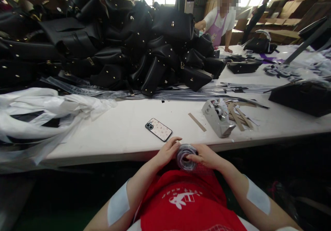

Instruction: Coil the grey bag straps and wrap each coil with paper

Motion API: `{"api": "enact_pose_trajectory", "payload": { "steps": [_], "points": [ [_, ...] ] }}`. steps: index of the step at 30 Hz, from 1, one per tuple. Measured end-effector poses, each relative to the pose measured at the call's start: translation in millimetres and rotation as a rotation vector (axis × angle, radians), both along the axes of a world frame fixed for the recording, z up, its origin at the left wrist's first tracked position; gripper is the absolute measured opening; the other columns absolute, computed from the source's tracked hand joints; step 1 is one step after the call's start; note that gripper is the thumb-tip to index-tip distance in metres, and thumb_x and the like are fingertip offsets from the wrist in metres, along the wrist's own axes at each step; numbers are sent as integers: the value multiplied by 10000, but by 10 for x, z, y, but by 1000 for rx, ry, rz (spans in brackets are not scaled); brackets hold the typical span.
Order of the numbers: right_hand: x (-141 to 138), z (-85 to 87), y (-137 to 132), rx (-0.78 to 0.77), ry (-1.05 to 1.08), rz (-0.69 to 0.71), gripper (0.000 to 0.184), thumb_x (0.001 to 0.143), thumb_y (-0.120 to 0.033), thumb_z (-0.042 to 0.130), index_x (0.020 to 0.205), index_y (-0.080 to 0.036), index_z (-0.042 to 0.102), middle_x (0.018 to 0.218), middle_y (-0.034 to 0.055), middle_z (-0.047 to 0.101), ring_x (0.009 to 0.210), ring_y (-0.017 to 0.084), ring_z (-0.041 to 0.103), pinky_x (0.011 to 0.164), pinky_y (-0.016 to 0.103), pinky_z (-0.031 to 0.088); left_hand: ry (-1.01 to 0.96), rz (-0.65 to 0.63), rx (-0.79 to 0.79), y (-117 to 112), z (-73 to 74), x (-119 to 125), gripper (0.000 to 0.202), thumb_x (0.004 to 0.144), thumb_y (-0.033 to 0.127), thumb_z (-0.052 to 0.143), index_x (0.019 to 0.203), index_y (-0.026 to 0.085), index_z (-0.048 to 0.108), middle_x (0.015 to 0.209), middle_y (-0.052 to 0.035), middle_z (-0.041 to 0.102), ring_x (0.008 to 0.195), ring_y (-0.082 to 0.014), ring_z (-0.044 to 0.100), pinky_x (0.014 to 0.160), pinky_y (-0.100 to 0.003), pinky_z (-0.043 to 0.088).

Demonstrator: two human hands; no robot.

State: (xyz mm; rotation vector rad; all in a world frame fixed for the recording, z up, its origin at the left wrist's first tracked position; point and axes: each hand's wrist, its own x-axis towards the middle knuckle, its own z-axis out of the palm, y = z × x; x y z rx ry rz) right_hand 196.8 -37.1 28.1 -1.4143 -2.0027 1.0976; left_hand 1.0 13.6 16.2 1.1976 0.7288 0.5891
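Observation:
A coiled roll of clear greyish plastic strip (186, 158) is at the table's front edge, just above my red apron. My right hand (205, 156) grips it from the right, the thumb at the hole in its middle. On the other side, my left hand (169, 151) has its fingers stretched out beside the roll; whether they touch it I cannot tell. A phone in a patterned case (159, 129) lies face down beyond my left hand. To the right stands a grey tape dispenser (218, 119), with a narrow brown strip (197, 122) beside it.
Black handbags (116, 44) are heaped along the back of the white table (124, 124). White wrapping (31, 100) lies at left. Brown card strips (240, 117) lie beyond the dispenser, with a black bag (302, 96) farther right. A co-worker in a purple apron (218, 27) stands across the table.

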Motion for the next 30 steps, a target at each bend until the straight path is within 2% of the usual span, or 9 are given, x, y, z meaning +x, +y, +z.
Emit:
{"api": "enact_pose_trajectory", "payload": {
  "steps": [3,6,7,9,12,14,20,25,30],
  "points": [
    [7,-72,-12,-95,-68,112,318,805,-455,658,943,-172,697,851,27,715,752,198,621,690,259,452,128,-75,242,-178,5,-41,343,898,459,498,1073,190,619,1003,-50,655,941,-186,570,894,-305,424],
    [50,-187,113,-202,-54,192,303,774,-444,695,891,-165,697,722,-3,688,641,154,602,581,218,434,270,-63,289,-411,-55,-103,290,904,421,475,937,182,638,913,-53,660,836,-181,589,800,-286,453],
    [98,-211,207,-179,-95,145,285,798,-441,673,886,-170,693,704,-10,681,627,142,598,571,210,434,299,-66,240,-473,-90,-134,301,903,436,467,924,181,627,863,-43,654,738,-163,586,719,-272,462],
    [234,-227,458,-34,-283,-111,266,876,-424,584,918,-181,684,759,8,690,675,141,613,621,216,456,319,-78,117,-551,-164,-203,333,889,487,469,914,181,598,791,-19,639,582,-128,543,583,-248,439],
    [434,-236,853,189,-608,-523,312,925,-381,507,1044,-130,649,1017,138,671,925,228,612,815,321,461,306,-48,3,-569,-232,-291,381,856,557,501,900,184,563,734,3,622,528,-112,521,523,-230,410],
    [512,-269,1037,218,-710,-597,328,923,-328,505,1071,-61,625,1090,233,627,1028,304,573,875,400,432,287,-38,-27,-558,-245,-321,401,842,583,516,889,186,549,707,11,608,527,-113,531,518,-225,409],
    [644,-311,1175,235,-881,-581,307,944,-147,382,893,-63,673,918,230,677,871,274,640,771,360,459,232,2,-59,-551,-283,-345,415,842,597,515,914,189,544,696,19,602,523,-112,539,512,-224,408],
    [575,-261,995,291,-870,-491,313,958,-202,405,869,-122,694,923,182,679,891,264,628,782,345,440,229,-21,-33,-524,-284,-316,431,828,604,531,899,180,556,745,7,623,534,-102,529,517,-219,407],
    [369,-435,742,294,-751,-404,251,943,-300,497,874,-196,715,913,100,675,919,211,600,829,288,422,196,-33,-35,-519,-261,-253,413,834,580,534,903,173,546,709,6,614,500,-104,523,495,-221,396]
  ]
}}
